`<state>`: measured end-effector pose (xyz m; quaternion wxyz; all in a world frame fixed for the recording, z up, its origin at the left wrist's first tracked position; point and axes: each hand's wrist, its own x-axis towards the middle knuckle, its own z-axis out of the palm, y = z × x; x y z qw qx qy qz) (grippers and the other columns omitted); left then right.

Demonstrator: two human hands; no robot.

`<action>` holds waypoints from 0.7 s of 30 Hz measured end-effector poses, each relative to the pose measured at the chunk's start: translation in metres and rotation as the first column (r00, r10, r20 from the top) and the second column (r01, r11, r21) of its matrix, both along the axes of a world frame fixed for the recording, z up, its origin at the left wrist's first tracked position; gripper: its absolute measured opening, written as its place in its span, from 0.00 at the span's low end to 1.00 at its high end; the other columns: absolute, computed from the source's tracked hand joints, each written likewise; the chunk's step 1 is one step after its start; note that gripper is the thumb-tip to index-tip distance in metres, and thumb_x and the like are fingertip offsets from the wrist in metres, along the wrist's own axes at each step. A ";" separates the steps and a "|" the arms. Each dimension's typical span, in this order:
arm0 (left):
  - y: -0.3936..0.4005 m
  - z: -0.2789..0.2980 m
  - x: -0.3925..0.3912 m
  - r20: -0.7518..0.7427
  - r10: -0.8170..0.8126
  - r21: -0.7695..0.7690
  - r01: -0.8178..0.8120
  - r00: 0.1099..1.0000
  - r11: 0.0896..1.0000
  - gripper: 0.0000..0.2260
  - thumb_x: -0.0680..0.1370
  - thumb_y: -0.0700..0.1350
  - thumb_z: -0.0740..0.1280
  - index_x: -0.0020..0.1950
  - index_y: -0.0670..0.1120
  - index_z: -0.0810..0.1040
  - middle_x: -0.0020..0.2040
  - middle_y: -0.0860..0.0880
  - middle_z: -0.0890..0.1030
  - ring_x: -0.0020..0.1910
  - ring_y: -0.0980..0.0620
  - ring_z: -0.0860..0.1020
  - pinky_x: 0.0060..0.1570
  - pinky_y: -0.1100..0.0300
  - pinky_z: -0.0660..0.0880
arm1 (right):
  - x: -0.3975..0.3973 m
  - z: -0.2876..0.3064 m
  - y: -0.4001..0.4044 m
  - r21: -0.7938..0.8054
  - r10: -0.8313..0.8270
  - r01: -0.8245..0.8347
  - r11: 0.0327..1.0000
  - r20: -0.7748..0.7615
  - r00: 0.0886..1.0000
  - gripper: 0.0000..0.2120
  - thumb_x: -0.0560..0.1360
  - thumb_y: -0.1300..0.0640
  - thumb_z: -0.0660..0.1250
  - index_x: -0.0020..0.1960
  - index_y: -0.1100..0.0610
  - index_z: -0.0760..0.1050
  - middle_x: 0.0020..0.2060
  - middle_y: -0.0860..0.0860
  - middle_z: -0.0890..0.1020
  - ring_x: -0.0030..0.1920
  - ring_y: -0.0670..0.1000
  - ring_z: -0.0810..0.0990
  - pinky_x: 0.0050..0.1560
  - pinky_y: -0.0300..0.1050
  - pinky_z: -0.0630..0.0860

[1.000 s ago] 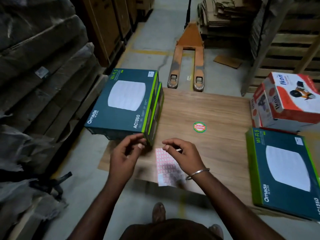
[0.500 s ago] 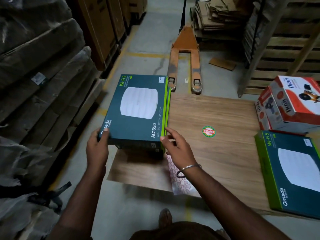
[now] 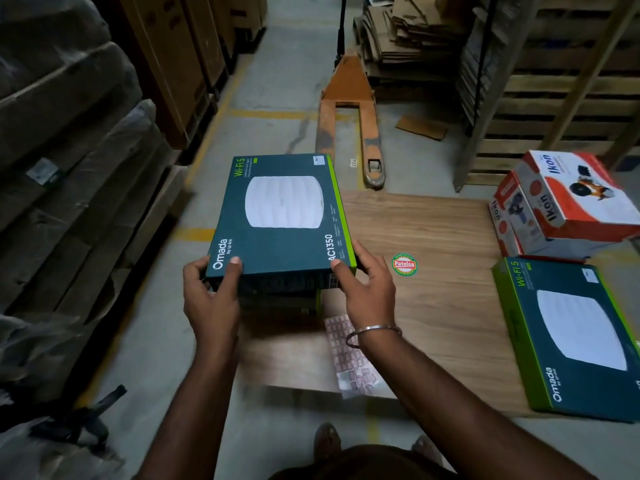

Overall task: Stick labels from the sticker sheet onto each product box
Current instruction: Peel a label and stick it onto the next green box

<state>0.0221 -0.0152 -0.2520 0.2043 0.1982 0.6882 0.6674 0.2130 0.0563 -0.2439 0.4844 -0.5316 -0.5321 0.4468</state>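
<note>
Both hands are on the teal Omada box (image 3: 284, 220), lifted above the near left part of the table (image 3: 446, 306) with its printed face up. The left hand (image 3: 211, 299) takes the near left corner, thumb on top by the Omada logo, fingers curled under: that grip is clamped on the box. The right hand (image 3: 367, 289) takes the near right corner by the green edge, thumb on the AC1350 print, fingers wrapped round the side: clamped on the same box too. A metal bangle (image 3: 372, 332) sits on the right wrist.

Directly under the held box, another dark box (image 3: 280, 301) shows only its near edge, mostly hidden. Just beside it, under the right wrist, the sticker sheet (image 3: 349, 358) lies flat on the table, its near end overhanging the table edge.

Further right on the wood, a round Patelsa sticker (image 3: 404, 265). At the right edge of the table, a second teal Omada box (image 3: 575, 337) lies flat, face up. Behind it, red and white Ikon boxes (image 3: 568, 206) are stacked at a tilt.

Beyond the table, an orange pallet jack (image 3: 349, 109) stands on the concrete floor, flattened cardboard (image 3: 412, 32) piled behind it, wooden pallets (image 3: 568, 98) to the right.
</note>
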 end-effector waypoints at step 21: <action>0.089 -0.077 0.259 0.181 -0.342 -0.146 0.369 0.922 0.918 0.16 0.71 0.57 0.77 0.56 0.57 0.78 0.56 0.51 0.85 0.60 0.47 0.82 0.62 0.37 0.78 | 0.281 -0.078 0.045 -0.209 -0.298 0.298 0.932 0.031 0.954 0.19 0.72 0.56 0.75 0.62 0.46 0.81 0.54 0.47 0.79 0.60 0.53 0.81 0.67 0.62 0.77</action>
